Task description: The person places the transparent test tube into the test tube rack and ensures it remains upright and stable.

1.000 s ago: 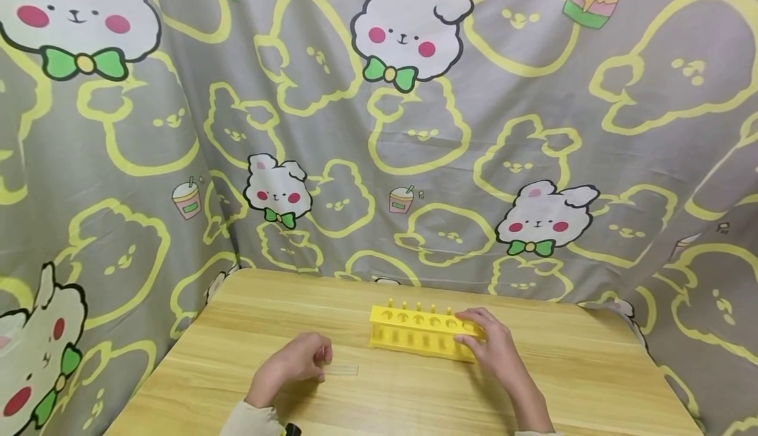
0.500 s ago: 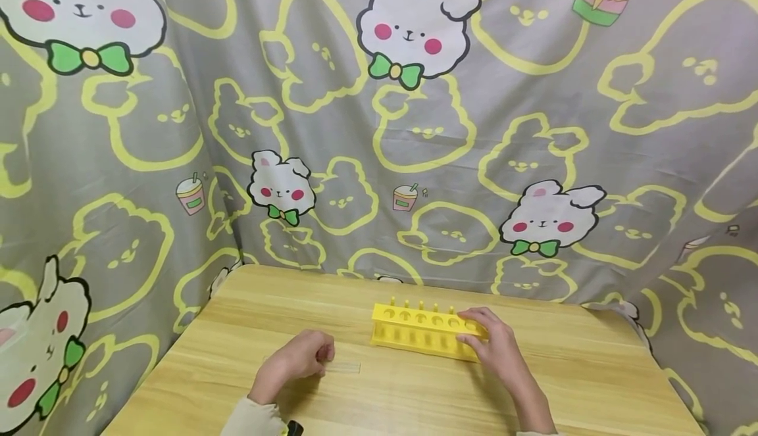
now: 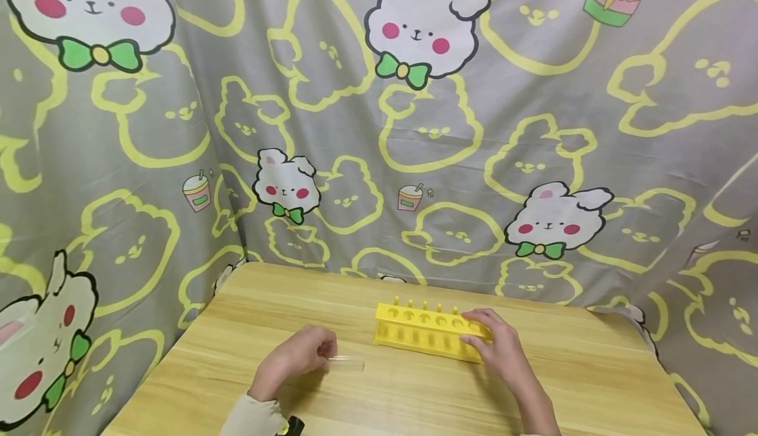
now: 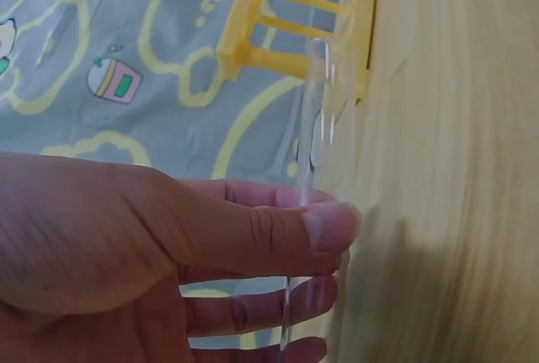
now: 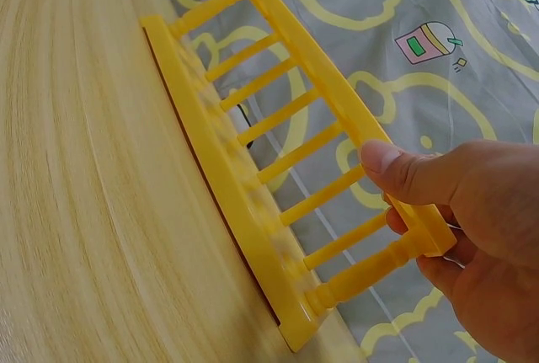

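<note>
A clear test tube (image 3: 349, 361) extends to the right from my left hand (image 3: 296, 355), low over the table. In the left wrist view the thumb and fingers pinch this tube (image 4: 318, 119), and part of it is hidden behind the thumb. A yellow test tube rack (image 3: 419, 336) stands upright on the table to the right of the tube, its top row of holes showing no tubes. My right hand (image 3: 503, 344) grips the rack's right end, thumb on the near side of the top plate, as the right wrist view shows.
The wood-grain table (image 3: 391, 403) spreads around both hands. A grey curtain (image 3: 349, 127) with rabbit prints hangs behind and along the sides. Something small and black (image 3: 293, 426) shows at my left wrist.
The test tube, almost flat against the table before, now looks slightly raised in my left hand. My right hand stays on the rack. The head view has shifted a little.
</note>
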`<state>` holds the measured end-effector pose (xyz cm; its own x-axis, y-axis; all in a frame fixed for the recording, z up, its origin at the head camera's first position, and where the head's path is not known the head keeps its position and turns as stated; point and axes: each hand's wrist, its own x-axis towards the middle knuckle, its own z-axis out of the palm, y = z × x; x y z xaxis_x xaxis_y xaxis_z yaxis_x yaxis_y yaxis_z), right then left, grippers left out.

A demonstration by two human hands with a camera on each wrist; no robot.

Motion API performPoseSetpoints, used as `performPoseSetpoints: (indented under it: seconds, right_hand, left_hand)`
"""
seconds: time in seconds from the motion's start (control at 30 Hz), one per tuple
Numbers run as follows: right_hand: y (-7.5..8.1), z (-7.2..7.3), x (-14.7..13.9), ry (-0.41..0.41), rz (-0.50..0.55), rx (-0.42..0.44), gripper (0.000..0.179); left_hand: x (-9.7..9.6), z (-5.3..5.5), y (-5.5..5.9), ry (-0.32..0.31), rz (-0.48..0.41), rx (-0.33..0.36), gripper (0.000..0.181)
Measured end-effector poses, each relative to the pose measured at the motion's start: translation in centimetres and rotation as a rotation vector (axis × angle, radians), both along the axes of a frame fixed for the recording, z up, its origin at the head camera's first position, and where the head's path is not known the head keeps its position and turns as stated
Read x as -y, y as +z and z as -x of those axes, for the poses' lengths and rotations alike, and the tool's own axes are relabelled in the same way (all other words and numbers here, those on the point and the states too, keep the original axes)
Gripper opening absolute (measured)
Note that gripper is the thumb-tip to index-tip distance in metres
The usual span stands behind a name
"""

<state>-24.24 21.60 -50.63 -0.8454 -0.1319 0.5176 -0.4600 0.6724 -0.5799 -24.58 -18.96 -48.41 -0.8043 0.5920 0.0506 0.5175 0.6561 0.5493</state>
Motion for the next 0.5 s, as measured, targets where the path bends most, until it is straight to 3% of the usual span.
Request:
performPoseSetpoints:
  seconds: [0.27, 0.5]
  right_hand:
    - [0.0, 0.1, 0.1, 0.002, 0.000, -0.009, 0.041]
    - [-0.1, -0.1, 0.0, 0.004, 0.002, -0.016, 0.040]
  left_hand:
    - [0.0, 0.0, 1.0, -0.016, -0.046, -0.020, 0.023]
    - [0.0, -0.1, 1.5, 0.003, -0.106, 0.041, 0.017]
